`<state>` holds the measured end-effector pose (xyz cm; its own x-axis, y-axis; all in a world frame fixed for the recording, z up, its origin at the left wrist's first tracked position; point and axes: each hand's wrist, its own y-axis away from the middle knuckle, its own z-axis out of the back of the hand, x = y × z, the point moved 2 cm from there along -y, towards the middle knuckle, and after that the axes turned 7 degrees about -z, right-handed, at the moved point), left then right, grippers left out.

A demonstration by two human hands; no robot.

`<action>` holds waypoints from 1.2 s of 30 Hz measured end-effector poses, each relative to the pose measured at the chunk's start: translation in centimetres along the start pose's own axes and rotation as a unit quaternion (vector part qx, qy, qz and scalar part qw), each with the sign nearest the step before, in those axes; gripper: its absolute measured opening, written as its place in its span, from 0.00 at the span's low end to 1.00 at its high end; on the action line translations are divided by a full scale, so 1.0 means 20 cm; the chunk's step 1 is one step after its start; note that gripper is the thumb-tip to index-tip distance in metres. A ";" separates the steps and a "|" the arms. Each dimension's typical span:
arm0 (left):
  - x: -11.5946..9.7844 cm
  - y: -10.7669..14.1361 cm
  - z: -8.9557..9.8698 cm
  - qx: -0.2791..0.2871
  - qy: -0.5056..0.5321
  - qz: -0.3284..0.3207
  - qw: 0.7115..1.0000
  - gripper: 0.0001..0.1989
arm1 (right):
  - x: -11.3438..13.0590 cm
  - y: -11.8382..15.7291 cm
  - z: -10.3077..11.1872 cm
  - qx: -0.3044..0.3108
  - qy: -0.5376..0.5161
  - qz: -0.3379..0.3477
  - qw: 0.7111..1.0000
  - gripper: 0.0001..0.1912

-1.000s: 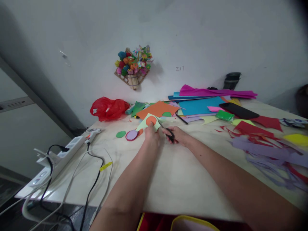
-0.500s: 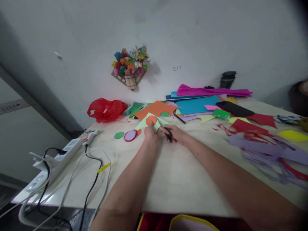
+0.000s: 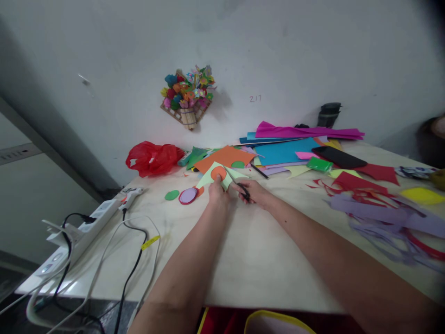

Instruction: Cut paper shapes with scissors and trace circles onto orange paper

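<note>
My left hand (image 3: 219,189) pinches a pale green sheet of paper (image 3: 206,180), with the thumb pressing an orange paper circle (image 3: 218,173) flat on it. My right hand (image 3: 252,191) is closed round the handles of black scissors (image 3: 244,190). Their blades reach up and left to the pale green paper, just right of the orange circle. A strip of the sheet spreads out to the right of the blades. Left of my hands lie a green circle (image 3: 172,195) and a lilac circle (image 3: 188,195) on top of a red one.
Behind my hands are an orange sheet (image 3: 224,159), a blue sheet (image 3: 288,152) and a red plastic bag (image 3: 153,159). A black phone (image 3: 339,157) and lilac scraps (image 3: 368,208) lie to the right. A power strip (image 3: 79,236) with cables runs along the left edge.
The scissors' handles have drawn closer together. The right part of the pale green paper has shifted slightly; both hands stay in nearly the same place.
</note>
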<state>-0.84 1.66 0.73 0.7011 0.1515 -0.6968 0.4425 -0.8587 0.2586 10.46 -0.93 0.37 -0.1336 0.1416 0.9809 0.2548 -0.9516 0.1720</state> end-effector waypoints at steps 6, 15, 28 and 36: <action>0.01 -0.01 0.00 -0.009 -0.032 -0.015 0.999 0.04 | 0.00 0.00 -0.01 0.006 -0.010 0.013 1.000 0.14; -0.01 0.00 0.01 -0.011 -0.050 -0.021 0.998 0.04 | -0.02 -0.03 -0.01 0.000 -0.026 0.038 0.999 0.13; -0.03 0.02 0.02 0.011 -0.095 -0.034 0.995 0.05 | -0.03 -0.03 0.00 0.006 -0.039 0.022 0.999 0.11; -0.01 0.01 0.01 0.013 -0.096 -0.035 0.995 0.07 | -0.03 -0.02 0.02 0.005 -0.034 0.029 0.999 0.13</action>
<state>-1.03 1.25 0.84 0.5482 0.1180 -0.8280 0.4700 -0.8624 0.1883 10.88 -0.48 -0.26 -0.0521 0.1041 0.9932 0.2698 -0.9561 0.1144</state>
